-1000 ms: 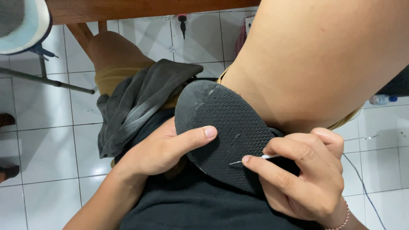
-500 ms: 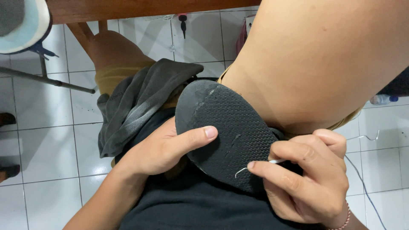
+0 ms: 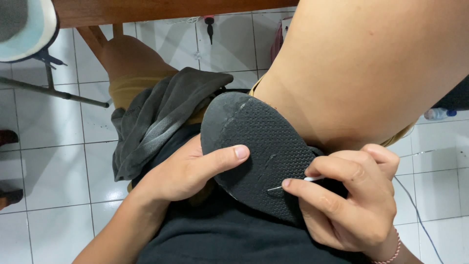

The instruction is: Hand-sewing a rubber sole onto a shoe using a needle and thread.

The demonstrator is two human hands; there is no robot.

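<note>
1. The right hand (image 3: pixel 349 200) is closed in a pinch on a thin metal needle with a white handle (image 3: pixel 293 183), its tip touching the textured black sandal sole (image 3: pixel 259 146).
2. The left hand (image 3: pixel 188 171) grips the sole's near edge, thumb (image 3: pixel 222 157) laid flat across the tread. The sole rests on the person's lap, heel end pointing away.
3. Risk, as I judge it: the thumb lies near the needle's line, so a slip on the bumpy rubber could jab it.
4. Pushing hard at a shallow angle could bend or snap the thin needle.
5. The sole is braced by one hand only, so it could twist under pressure.
6. A grey cloth (image 3: pixel 156 120) drapes just beside the sole.
7. Packaging: a clear plastic bottle with a blue cap (image 3: pixel 438 113) lies on the white tiled floor (image 3: pixel 58 142) at the far right, its label too small to make out. A pink object (image 3: pixel 278 39) by the wooden table (image 3: pixel 146 10) is unclear.
</note>
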